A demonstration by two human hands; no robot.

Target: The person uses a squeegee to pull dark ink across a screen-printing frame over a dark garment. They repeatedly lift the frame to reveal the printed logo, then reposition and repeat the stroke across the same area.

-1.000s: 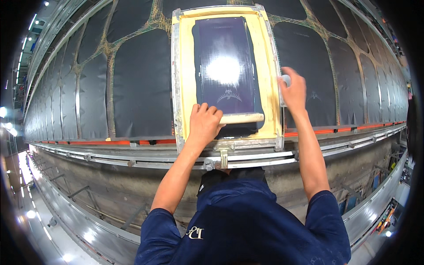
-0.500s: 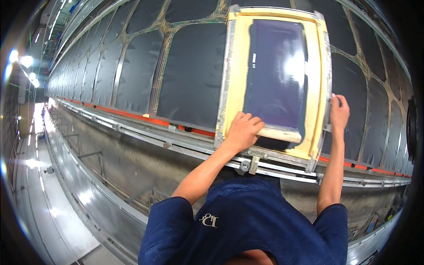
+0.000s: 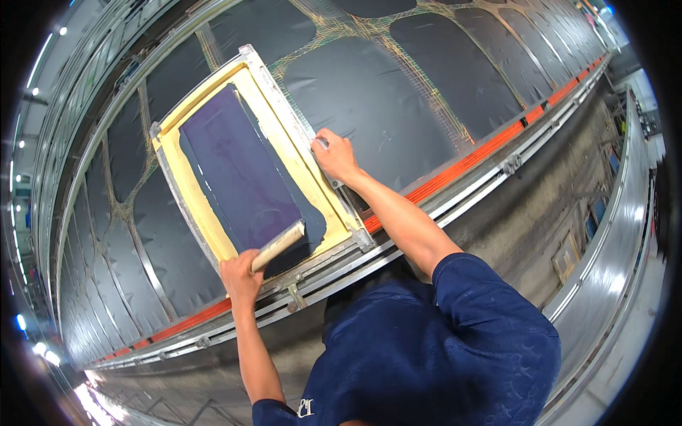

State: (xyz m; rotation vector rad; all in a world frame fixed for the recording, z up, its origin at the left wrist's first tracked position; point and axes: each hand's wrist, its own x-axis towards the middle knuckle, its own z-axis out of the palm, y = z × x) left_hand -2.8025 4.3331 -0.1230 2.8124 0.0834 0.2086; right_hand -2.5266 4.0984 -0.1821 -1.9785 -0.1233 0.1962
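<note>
A screen printing frame [image 3: 186,204] with a metal rim and a yellow border lies slanted on the long table. Dark purple ink coats its mesh [image 3: 231,160], with a thicker dark patch at the near end. My left hand [image 3: 241,278] is closed round the left end of a pale squeegee [image 3: 281,246], which rests across the near end of the mesh. On the frame's right rail my right hand [image 3: 335,157] has its fingers curled over the edge. The squeegee's lower edge is hidden from view.
Dark panels [image 3: 369,99] divided by strips of coloured threads cover the table. An orange strip [image 3: 462,156] and a metal rail [image 3: 490,170] run along its near edge. A metal clamp [image 3: 293,292] sits at the frame's near side. Another metal-sided table [image 3: 611,234] stands at the right.
My view has turned, so the frame appears further left and tilted. More dark panel shows to its right. Both hands keep their holds; the bright glare on the mesh is gone.
</note>
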